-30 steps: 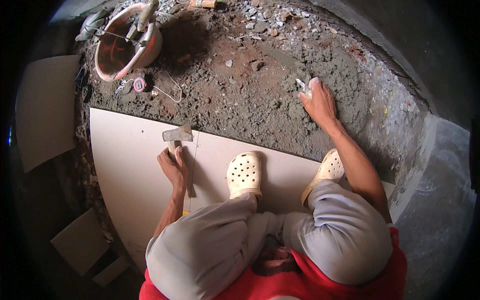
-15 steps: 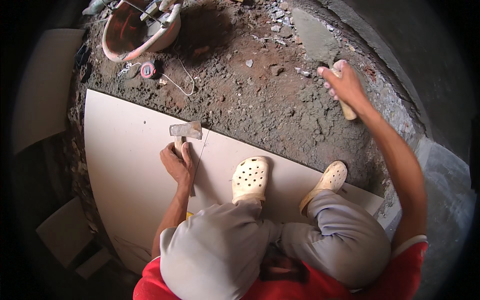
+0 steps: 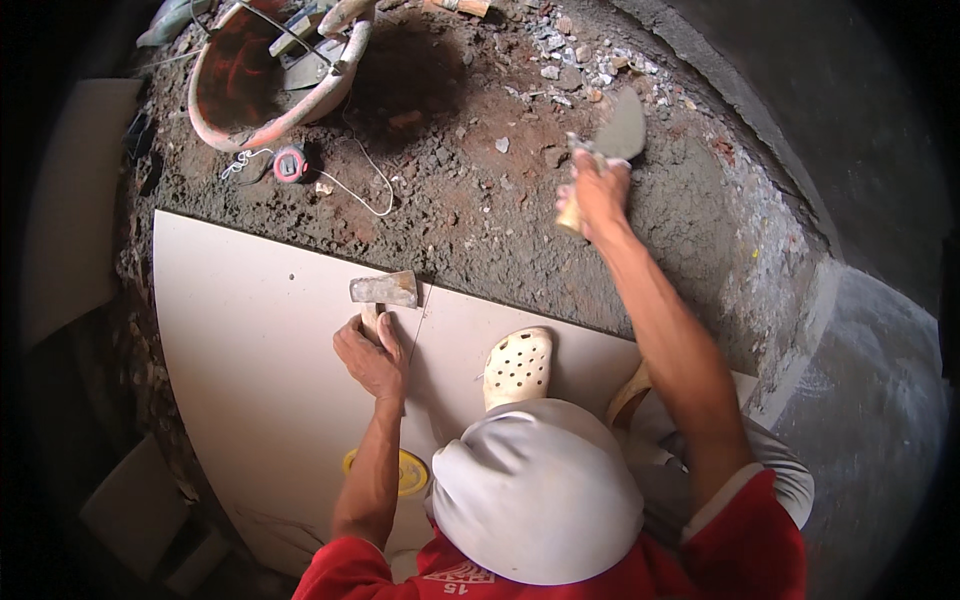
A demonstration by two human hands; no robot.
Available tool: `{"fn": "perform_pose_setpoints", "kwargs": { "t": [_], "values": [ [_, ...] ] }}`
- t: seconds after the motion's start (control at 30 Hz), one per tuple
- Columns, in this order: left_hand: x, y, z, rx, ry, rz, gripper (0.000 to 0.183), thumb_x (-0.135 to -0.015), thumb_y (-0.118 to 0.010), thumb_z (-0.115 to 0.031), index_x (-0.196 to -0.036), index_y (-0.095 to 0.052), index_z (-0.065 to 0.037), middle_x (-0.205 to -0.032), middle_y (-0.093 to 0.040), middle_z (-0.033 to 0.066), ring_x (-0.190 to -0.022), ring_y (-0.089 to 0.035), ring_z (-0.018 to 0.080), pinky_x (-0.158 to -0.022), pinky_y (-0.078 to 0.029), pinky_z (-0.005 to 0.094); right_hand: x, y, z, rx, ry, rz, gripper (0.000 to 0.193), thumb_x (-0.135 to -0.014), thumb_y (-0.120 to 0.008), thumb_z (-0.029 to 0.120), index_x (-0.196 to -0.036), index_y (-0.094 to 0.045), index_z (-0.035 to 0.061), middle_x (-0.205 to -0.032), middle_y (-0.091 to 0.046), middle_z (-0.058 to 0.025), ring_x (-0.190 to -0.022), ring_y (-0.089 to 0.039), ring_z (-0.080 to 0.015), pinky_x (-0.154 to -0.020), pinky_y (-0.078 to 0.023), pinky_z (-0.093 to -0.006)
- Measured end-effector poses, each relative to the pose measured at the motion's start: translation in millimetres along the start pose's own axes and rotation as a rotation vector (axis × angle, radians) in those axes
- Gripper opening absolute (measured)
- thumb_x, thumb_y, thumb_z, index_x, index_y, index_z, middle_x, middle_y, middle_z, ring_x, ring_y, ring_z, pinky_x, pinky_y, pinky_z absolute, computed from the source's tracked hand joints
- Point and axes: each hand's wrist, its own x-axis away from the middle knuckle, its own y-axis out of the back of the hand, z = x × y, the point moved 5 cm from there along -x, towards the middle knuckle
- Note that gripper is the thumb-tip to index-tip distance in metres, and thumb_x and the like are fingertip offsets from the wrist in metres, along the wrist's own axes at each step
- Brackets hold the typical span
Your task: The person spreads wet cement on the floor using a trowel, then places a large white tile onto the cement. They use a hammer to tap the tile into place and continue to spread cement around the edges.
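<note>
My left hand (image 3: 372, 358) is closed round the handle of a hammer (image 3: 384, 289). Its worn, grey-crusted head lies over the large pale tiles (image 3: 245, 340), near the seam between two of them. Further forward and to the right, my right hand (image 3: 604, 198) grips the wooden handle of a trowel (image 3: 624, 125). The trowel's grey-coated blade points away from me, over the wet mortar (image 3: 530, 255) spread beyond the tile edge. Whether the blade touches the mortar I cannot tell.
A mortar-stained bucket (image 3: 345, 65) with tools in it lies at the far left. Near it sits a red-and-black tape measure (image 3: 291, 164) beside white string. Rubble (image 3: 575, 65) edges the far side. A yellow round thing (image 3: 410, 472) is by my left forearm; my pale clog (image 3: 518, 365) rests on the tile.
My right hand has swung the trowel leftward across the mortar, its blade turning to point farther right. My left hand and the hammer appear slightly lower and to the right as the view shifts.
</note>
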Motion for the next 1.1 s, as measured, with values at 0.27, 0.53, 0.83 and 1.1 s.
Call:
{"fn": "perform_pose_setpoints", "kwargs": {
  "t": [0.27, 0.53, 0.83, 1.1],
  "values": [
    [-1, 0, 2, 0.023, 0.03, 0.014, 0.039, -0.097, -0.07, -0.03, -0.113, -0.058, 0.003, -0.105, -0.058, 0.0201, -0.101, -0.054, 0.0401, -0.092, -0.045, 0.049, 3, -59, 45, 0.001, 0.195, 0.041, 0.026, -0.099, -0.066, 0.019, -0.108, -0.054, -0.0017, -0.083, -0.06, -0.0097, -0.051, -0.061, -0.0167, -0.037, -0.051, -0.0316],
    [0, 1, -2, -0.025, -0.012, -0.007, 0.038, -0.097, -0.07, -0.03, -0.113, -0.058, 0.002, -0.104, -0.058, 0.0204, -0.1, -0.054, 0.0399, -0.09, -0.045, 0.0492, 58, -14, -17, -0.293, 0.049, -0.122, 0.021, -0.102, -0.056, 0.021, -0.101, -0.048, 0.0009, -0.086, -0.056, -0.0108, -0.051, -0.058, -0.0177, -0.036, -0.047, -0.0333],
    [-1, 3, -5, -0.02, -0.004, -0.031, 0.036, -0.097, -0.071, -0.027, -0.112, -0.058, 0.002, -0.103, -0.058, 0.0202, -0.099, -0.055, 0.0398, -0.089, -0.046, 0.0485, 82, -92, -46, -0.521, -0.038, -0.018, 0.031, -0.105, -0.055, 0.026, -0.12, -0.035, 0.0077, -0.102, -0.053, -0.0124, -0.059, -0.058, -0.0177, -0.04, -0.05, -0.0325],
    [-2, 4, -7, -0.031, -0.027, -0.051, 0.034, -0.097, -0.071, -0.026, -0.111, -0.058, 0.002, -0.101, -0.058, 0.02, -0.097, -0.055, 0.0397, -0.088, -0.045, 0.0483, 0, -106, 52, -0.333, 0.284, 0.038, 0.019, -0.102, -0.054, 0.014, -0.107, -0.039, 0.0021, -0.092, -0.056, -0.0148, -0.058, -0.06, -0.0178, -0.044, -0.057, -0.0309]
  ]
}}
